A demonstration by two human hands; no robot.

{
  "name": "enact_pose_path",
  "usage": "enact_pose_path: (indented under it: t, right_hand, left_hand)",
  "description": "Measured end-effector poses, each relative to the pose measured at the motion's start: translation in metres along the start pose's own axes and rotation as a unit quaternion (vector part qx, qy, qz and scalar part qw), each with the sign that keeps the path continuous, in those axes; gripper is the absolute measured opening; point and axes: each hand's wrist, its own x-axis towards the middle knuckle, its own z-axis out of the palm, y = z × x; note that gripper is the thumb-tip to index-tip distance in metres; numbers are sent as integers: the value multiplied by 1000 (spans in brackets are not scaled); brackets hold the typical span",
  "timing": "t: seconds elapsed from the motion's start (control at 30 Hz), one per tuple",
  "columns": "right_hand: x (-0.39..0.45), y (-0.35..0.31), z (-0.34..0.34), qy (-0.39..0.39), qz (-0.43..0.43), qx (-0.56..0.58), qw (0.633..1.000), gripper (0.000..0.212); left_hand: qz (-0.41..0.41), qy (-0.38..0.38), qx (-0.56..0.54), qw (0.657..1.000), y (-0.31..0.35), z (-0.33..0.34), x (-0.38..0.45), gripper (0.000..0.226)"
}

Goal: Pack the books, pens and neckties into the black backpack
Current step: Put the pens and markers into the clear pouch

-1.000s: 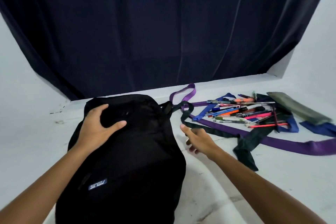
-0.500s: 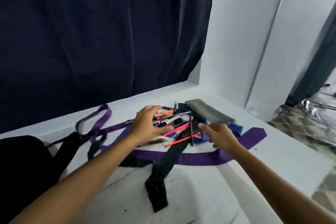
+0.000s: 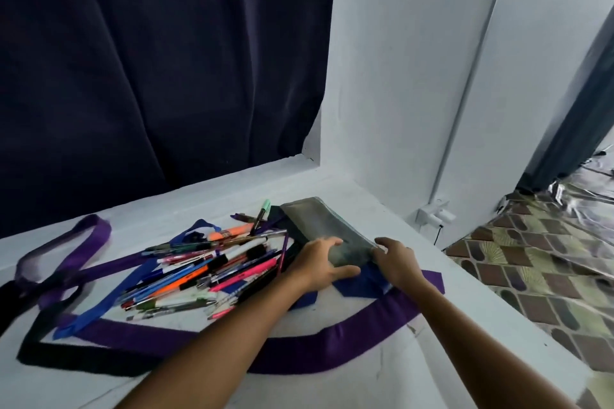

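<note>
Both my hands, left hand and right hand, hold the grey pouch. Pens and ties lie on the bench, unpacked.

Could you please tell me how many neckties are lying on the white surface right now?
3, possibly more hidden: a purple necktie curving along the near side, a blue necktie crossing under the pens, and a black necktie at the left.

Purple necktie, blue necktie, black necktie, grey pouch, navy curtain, white table
</note>
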Motion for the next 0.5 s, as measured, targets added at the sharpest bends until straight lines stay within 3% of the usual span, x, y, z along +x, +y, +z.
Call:
enact_pose_path:
  t: [0.1,0.2,0.23,0.3,0.4,0.5]
  right_hand:
    - [12,2,8,3,-5,-30,1000,33]
    - [22,1,10,38,25,14,999,40]
    - [27,1,9,42,45,68,996,37]
    - [32,-3,2,17,85,235,968,10]
    - [27,-14,-11,-29,96,397,912,12]
    - [10,-31,-26,-66,15,462,884,22]
  left_hand:
    - [-22,-15,-28,999,-1,13,10,80]
    - [-38,-23,-47,998,-3,20,14,78]
    - [-42,-23,-51,998,-4,21,15,75]
    - [-45,-20,-61,997,-4,22,17,65]
    - [-56,0,-144,988,-1,19,19,44]
    - [-88,61,-290,951,17,8,19,39]
